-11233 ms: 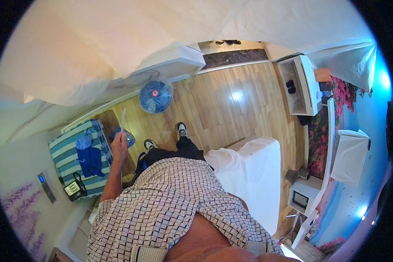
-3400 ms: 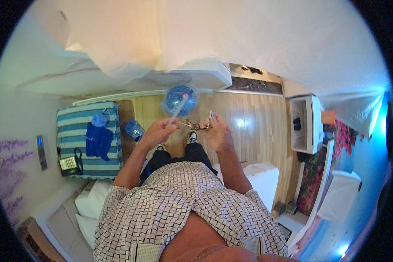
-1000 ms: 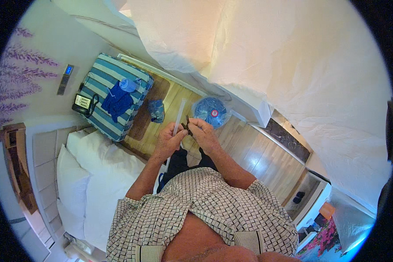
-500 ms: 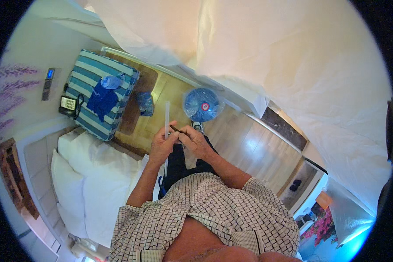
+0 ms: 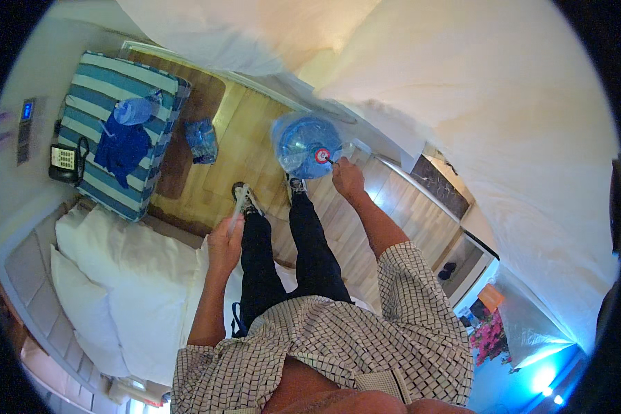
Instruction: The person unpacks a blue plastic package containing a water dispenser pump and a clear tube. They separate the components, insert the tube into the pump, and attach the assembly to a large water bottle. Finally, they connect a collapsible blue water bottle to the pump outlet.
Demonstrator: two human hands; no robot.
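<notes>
A large blue water jug (image 5: 298, 143) stands on the wooden floor in front of my feet, its red and white cap (image 5: 322, 155) facing up. My right hand (image 5: 348, 180) reaches down to the cap, its fingers pinching something small and dark there. My left hand (image 5: 225, 242) is closed around a thin clear tube (image 5: 239, 205) that points up and away from me, held beside my left leg. The two hands are well apart.
A blue-and-white striped cushion (image 5: 90, 110) at the left carries a blue cloth (image 5: 122, 146) and a plastic bottle (image 5: 136, 110). A telephone (image 5: 64, 159) sits beside it. A wrapped pack of bottles (image 5: 202, 140) lies on the floor. White pillows (image 5: 114, 276) lie at the lower left.
Half a second ago both hands were together on the tube in front of me. Now my right hand has gone out to the jug's cap and my left keeps the tube.
</notes>
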